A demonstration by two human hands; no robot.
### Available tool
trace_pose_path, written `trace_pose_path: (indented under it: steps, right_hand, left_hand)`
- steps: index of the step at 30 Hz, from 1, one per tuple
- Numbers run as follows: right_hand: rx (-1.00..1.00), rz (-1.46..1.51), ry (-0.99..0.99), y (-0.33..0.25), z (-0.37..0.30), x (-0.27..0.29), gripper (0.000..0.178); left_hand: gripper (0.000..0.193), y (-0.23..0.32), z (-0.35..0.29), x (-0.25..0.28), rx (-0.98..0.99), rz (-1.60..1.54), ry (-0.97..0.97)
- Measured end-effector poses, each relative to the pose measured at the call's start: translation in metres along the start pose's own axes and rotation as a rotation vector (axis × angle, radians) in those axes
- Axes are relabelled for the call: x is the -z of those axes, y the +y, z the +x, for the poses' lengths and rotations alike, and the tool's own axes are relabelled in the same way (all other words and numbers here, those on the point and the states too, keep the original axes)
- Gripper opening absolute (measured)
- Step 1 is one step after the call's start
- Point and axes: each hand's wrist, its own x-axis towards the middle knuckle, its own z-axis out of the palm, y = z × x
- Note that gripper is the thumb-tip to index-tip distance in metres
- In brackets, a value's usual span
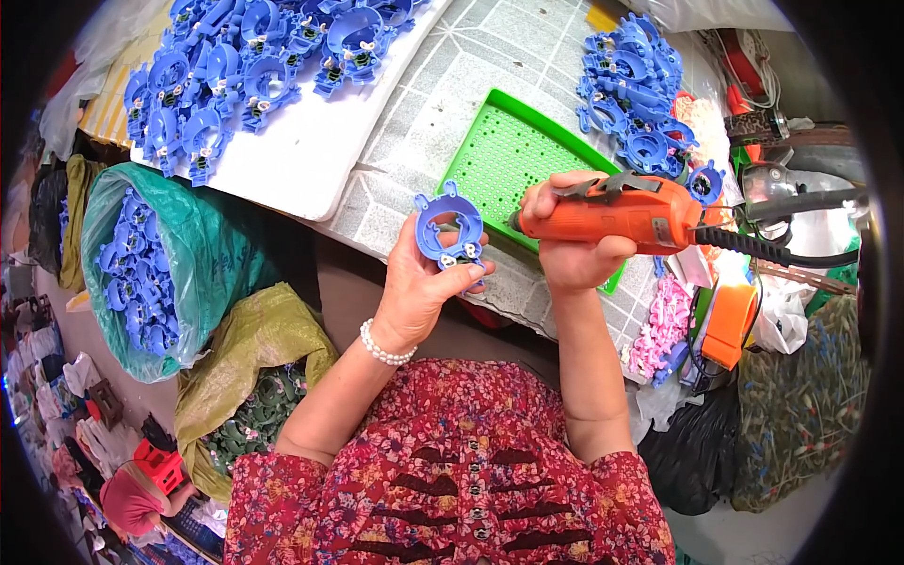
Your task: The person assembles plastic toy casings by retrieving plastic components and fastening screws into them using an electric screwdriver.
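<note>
My left hand grips a blue plastic ring-shaped part with small ears, thumb pressed near its lower edge. White and dark bits with a little face pattern show by my thumb. In my right hand is an orange electric screwdriver, its tip pointing left at the blue part but apart from it. A black coiled cord runs from its back end to the right. Beneath the screwdriver lies a bright green perforated tray on the grey tile-patterned table.
Blue parts are heaped on a white board at the far left, with another pile at the back right. A green bag of blue parts stands left; pink pieces and an orange object sit right.
</note>
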Motion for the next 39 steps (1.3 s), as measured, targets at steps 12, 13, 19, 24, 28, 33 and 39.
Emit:
trace_pose_path:
  steps: [12, 13, 19, 24, 28, 33, 39]
  right_hand:
    - [0.229, 0.168, -0.176, -0.039, -0.001, -0.008, 0.094]
    - [0.233, 0.226, -0.192, -0.046, -0.002, -0.013, 0.098]
    - [0.19, 0.178, -0.306, -0.067, -0.015, -0.036, 0.09]
    - [0.137, 0.174, -0.298, -0.065, -0.025, -0.041, 0.077]
    - [0.038, 0.196, -0.27, -0.067, -0.029, -0.045, 0.026]
    - [0.013, 0.243, -0.252, -0.062, -0.032, -0.045, 0.03]
    - [0.02, 0.234, -0.245, -0.058, -0.031, -0.043, 0.038]
  left_hand:
    - [0.053, -0.005, 0.001, -0.006, -0.039, 0.076, 0.016]
    - [0.053, -0.006, 0.001, -0.007, -0.04, 0.075, 0.023]
    - [0.048, -0.015, 0.002, -0.013, -0.079, 0.065, 0.036]
    - [0.048, -0.019, 0.003, -0.015, -0.152, 0.127, 0.031]
    - [0.049, -0.018, 0.002, -0.016, -0.171, 0.135, 0.024]
    - [0.049, -0.019, 0.0, -0.017, -0.186, 0.141, 0.037]
    - [0.05, -0.027, 0.003, -0.025, -0.239, 0.178, 0.078]
